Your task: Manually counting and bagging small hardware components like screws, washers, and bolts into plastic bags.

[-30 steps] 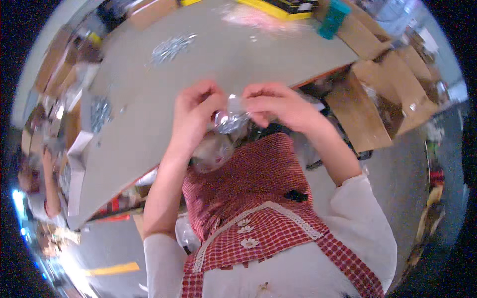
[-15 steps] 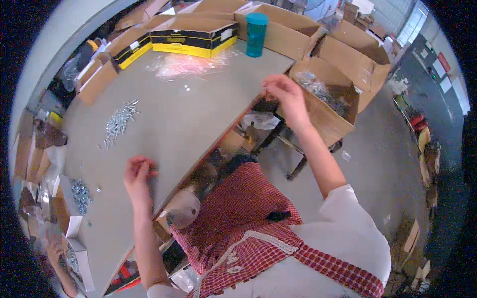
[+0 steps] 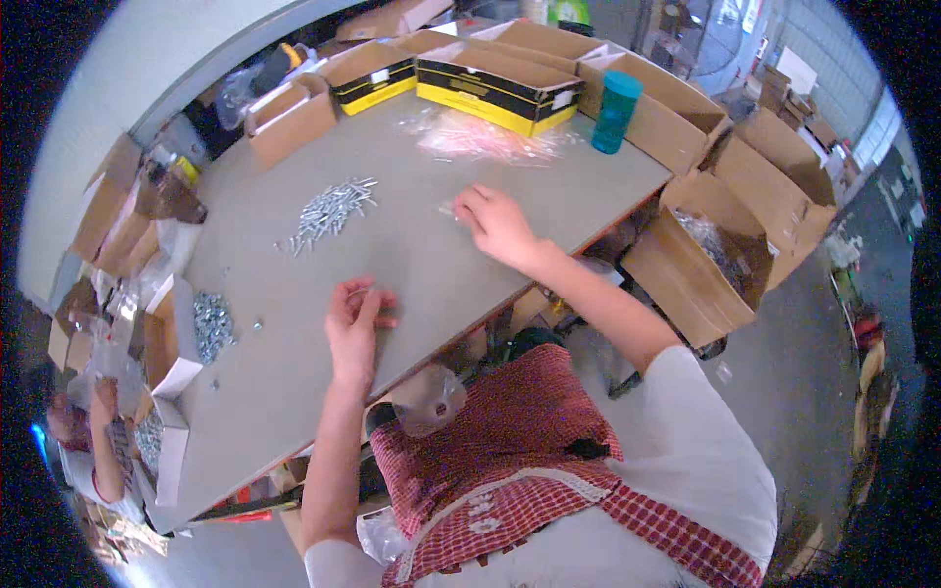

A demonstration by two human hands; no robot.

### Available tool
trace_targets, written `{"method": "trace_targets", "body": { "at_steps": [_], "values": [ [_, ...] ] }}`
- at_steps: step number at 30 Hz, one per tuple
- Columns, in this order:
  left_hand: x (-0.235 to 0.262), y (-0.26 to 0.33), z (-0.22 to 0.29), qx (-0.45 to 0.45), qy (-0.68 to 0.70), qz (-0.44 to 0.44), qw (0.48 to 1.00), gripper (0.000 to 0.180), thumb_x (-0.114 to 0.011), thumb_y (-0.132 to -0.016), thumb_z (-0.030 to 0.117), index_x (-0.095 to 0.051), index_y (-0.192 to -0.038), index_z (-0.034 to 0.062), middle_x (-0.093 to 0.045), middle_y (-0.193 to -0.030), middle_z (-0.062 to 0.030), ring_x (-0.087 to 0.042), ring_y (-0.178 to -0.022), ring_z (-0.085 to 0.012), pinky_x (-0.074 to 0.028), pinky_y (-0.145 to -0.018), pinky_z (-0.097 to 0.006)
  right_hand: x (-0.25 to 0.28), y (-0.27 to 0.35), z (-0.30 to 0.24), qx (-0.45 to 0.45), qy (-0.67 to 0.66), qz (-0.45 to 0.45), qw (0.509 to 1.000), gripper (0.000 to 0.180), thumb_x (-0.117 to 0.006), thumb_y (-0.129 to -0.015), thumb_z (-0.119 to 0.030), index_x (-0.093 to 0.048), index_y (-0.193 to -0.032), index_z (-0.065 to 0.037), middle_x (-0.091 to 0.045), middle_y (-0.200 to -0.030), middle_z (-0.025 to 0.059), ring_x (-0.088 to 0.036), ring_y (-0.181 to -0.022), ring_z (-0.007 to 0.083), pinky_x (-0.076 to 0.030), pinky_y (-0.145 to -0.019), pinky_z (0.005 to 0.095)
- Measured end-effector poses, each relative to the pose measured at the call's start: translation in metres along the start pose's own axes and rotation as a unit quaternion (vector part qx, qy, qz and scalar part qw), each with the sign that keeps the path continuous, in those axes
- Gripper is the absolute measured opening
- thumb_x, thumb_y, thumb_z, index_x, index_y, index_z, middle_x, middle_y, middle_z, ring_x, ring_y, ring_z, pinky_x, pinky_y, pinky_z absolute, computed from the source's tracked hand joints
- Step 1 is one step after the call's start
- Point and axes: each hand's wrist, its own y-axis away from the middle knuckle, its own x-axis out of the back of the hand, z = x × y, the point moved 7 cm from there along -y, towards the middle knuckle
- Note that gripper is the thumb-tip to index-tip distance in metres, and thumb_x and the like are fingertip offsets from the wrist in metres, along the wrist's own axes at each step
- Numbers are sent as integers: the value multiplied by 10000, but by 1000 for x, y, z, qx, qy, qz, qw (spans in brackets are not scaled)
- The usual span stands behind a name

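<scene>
My right hand (image 3: pixel 498 225) is low over the grey tabletop (image 3: pixel 431 269). Its fingertips are pinched together beside a small white piece (image 3: pixel 446 208); what lies between them, if anything, is too small to make out. Nearer to me, my left hand (image 3: pixel 355 318) hovers above the table with half-curled fingers somewhat apart, and no object shows in it. Beyond it lies a heap of silver screws (image 3: pixel 333 211). A spread of thin clear-pink plastic bags (image 3: pixel 480 137) sits at the back, past my right hand.
Black-and-yellow cartons (image 3: pixel 500 93) and a teal tumbler (image 3: pixel 616 113) line the far edge. Metal nuts (image 3: pixel 212 328) lie at the left by white-edged boxes (image 3: pixel 174 338). A brown carton (image 3: pixel 701 260) stands off the table's right edge. Another person's arm (image 3: pixel 106 441) shows far left.
My right hand has come from beside the brown carton, past the table's right edge, in over the tabletop. The view has shifted, and my left hand remains near the front edge.
</scene>
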Motion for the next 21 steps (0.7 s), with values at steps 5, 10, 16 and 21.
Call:
{"method": "trace_targets", "body": {
  "at_steps": [5, 10, 16, 21],
  "values": [
    [-30, 15, 17, 184, 99, -100, 973, 287, -565, -986, 202, -598, -1180, -7, -703, -944, -112, -664, -784, -162, -503, -584, -258, 20, 62, -108, 203, -60, 110, 971, 267, -618, -803, -73, -630, -1068, -40, -621, -1051, 140, -605, -963, 356, -505, -850, 444],
    [-10, 25, 23, 22, -46, -58, 997, 219, -604, -961, 194, -673, -1024, -3, -712, -884, -79, -659, -735, -131, -495, -595, -250, 24, 59, -146, 211, -235, 7, 949, 282, -638, -865, -118, -601, -1130, -28, -587, -1148, 152, -580, -1023, 355, -470, -936, 435],
    [-6, 56, 33, 29, -69, -75, 994, 137, -647, -929, 129, -685, -979, 8, -702, -805, -40, -629, -729, -98, -495, -629, -249, 20, 29, -133, 5, -405, -148, 902, 212, -699, -878, -153, -637, -1041, -33, -635, -906, 33, -599, -831, 148, -500, -768, 314],
    [13, 68, 36, -40, -105, -53, 992, 135, -649, -922, 127, -681, -957, 0, -706, -765, -42, -658, -717, -81, -502, -581, -228, 6, 43, -142, -13, -420, -243, 874, 174, -692, -843, -108, -644, -980, -12, -668, -783, 51, -648, -766, 150, -533, -726, 320]
  ]
}}
